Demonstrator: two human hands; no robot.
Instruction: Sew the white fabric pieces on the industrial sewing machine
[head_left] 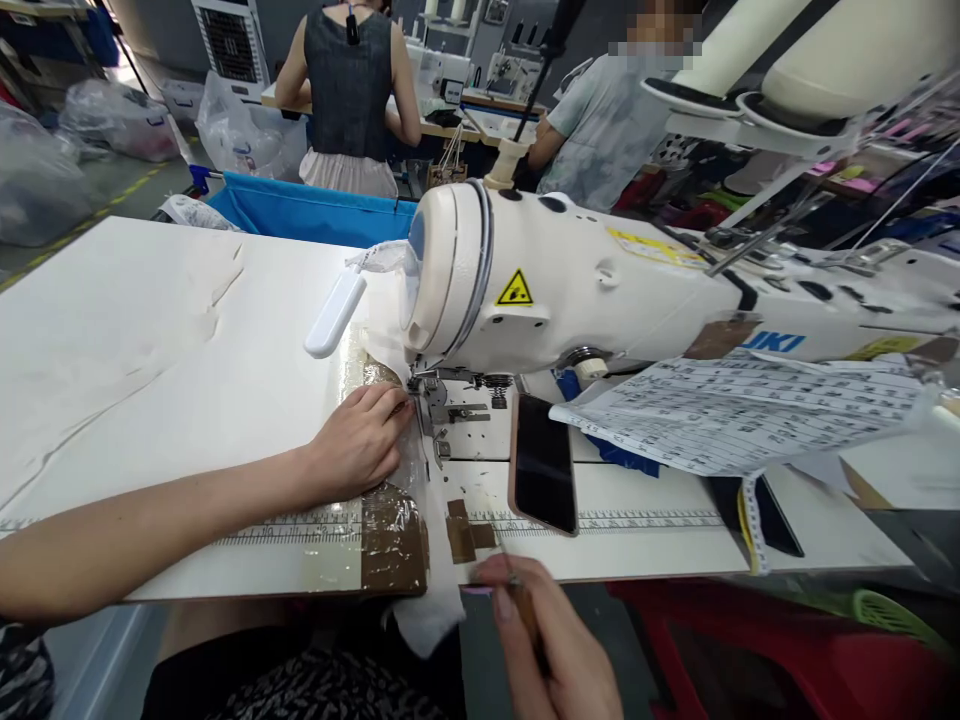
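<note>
My left hand point(358, 438) lies flat on a strip of white fabric point(439, 560), fingers stretched toward the presser foot point(433, 400) of a white sewing machine point(570, 280). The fabric runs under the foot and hangs over the table's front edge. My right hand point(551, 650) sits low at the front edge, fingers pinched round a thin brown-handled tool point(523, 600) whose metal tip points up toward the fabric.
A dark phone point(543, 462) lies on the machine bed right of the needle. A printed paper sheet point(750, 410) rests under the machine arm. The white table point(150, 340) has brown tape patches and a ruler strip. Two people work at benches behind a blue bin point(307, 210).
</note>
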